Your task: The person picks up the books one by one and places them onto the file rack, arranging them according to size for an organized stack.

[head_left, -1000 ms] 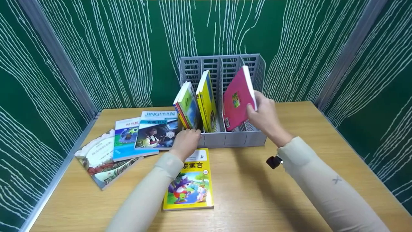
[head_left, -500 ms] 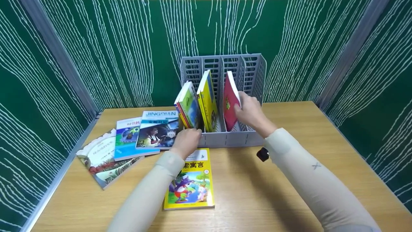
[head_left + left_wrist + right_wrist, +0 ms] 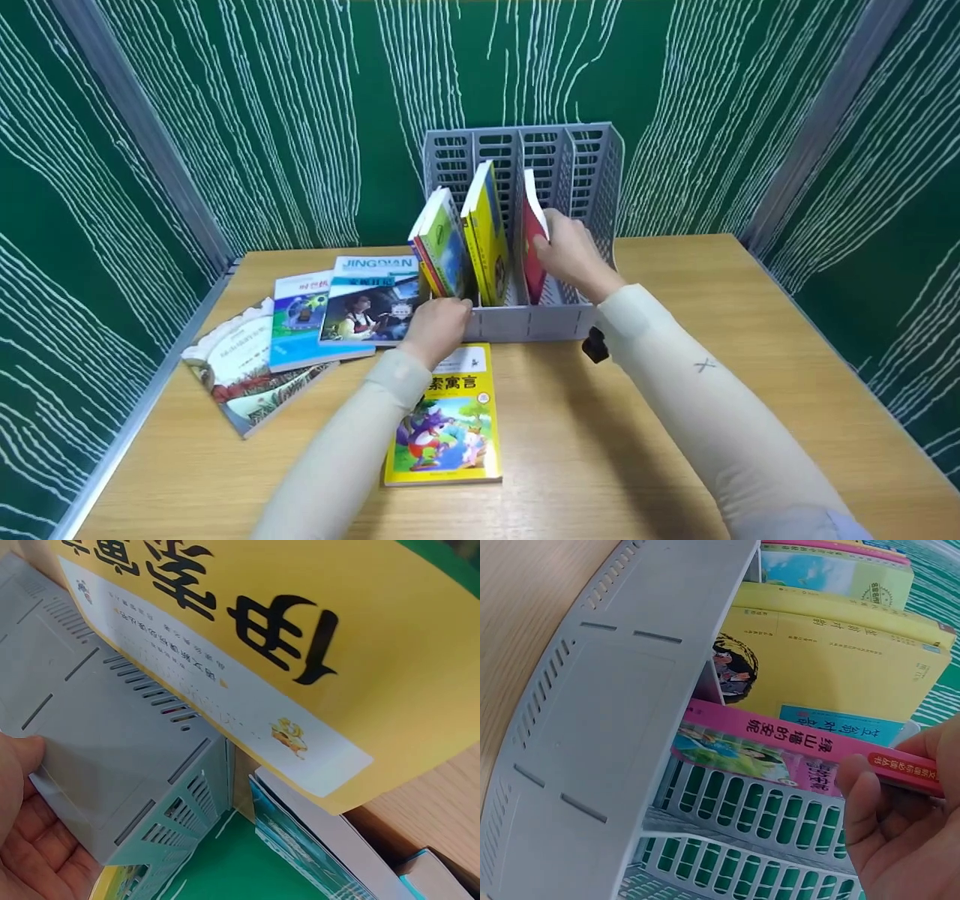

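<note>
My right hand (image 3: 571, 251) pinches the spine edge of a pink book (image 3: 533, 255) between thumb and fingers. The book stands nearly upright in the third compartment from the left of a grey file rack (image 3: 501, 324); the right wrist view shows its pink spine (image 3: 810, 736) with its lower end behind the rack's front wall. My left hand (image 3: 441, 328) grips that front wall near its left end, thumb on the outer face in the left wrist view. Yellow books (image 3: 487, 247) stand in the second compartment, and a green-covered book (image 3: 444, 244) with others leans in the first.
A yellow book (image 3: 450, 439) lies flat on the table (image 3: 585, 480), partly under my left forearm. To the left, three books overlap: one with a dark cover picture (image 3: 367, 307), a blue one (image 3: 300, 322) and a pale one (image 3: 247, 360). Green patterned walls (image 3: 300, 112) enclose the table.
My right hand has moved left and slightly down, taking the pink book from a tilt with its cover showing to nearly upright and lower in the rack. My left hand has stayed on the rack.
</note>
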Available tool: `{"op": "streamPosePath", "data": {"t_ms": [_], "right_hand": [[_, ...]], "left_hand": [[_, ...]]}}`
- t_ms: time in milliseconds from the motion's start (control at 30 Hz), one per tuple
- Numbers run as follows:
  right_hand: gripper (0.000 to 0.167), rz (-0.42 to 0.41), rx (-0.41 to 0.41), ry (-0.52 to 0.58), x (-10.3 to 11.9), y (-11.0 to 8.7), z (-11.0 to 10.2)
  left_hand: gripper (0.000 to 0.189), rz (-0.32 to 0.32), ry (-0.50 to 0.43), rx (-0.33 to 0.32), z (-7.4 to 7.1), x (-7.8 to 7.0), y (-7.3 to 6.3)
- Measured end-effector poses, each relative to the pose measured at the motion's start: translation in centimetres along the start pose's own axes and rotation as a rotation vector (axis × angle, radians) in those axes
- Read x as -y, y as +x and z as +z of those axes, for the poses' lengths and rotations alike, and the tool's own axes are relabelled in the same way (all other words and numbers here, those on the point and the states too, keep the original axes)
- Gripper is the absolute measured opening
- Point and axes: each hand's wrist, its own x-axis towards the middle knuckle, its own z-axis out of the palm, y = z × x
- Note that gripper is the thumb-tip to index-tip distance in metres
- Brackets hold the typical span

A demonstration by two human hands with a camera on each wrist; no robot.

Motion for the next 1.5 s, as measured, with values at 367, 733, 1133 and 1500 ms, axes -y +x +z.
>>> {"op": "streamPosePath", "data": {"t_ms": [367,733,1133,1500], "right_hand": [[0.047,0.081,0.036,0.081,-0.1,1.2,0.6],[0.049,0.030,0.061,0.075,-0.6,1.1,0.3],[0.046,-0.084,0.042,-0.017,-2.2,-1.3,-1.0],[0.044,-0.079,0.069,-0.090,-4.9,-3.7,-1.6]], "left_hand": [[0.026,0.002,-0.010,-0.011,0.1,-0.1,-0.2],[0.027,-0.005,-0.055,-0.001,-0.2,0.4,0.1],[0.039,0.044,-0.235,-0.048,-2.6,2.2,-1.1],[0.029,0.047,-0.250,0.008,-2.6,3.7,-4.0]]}}
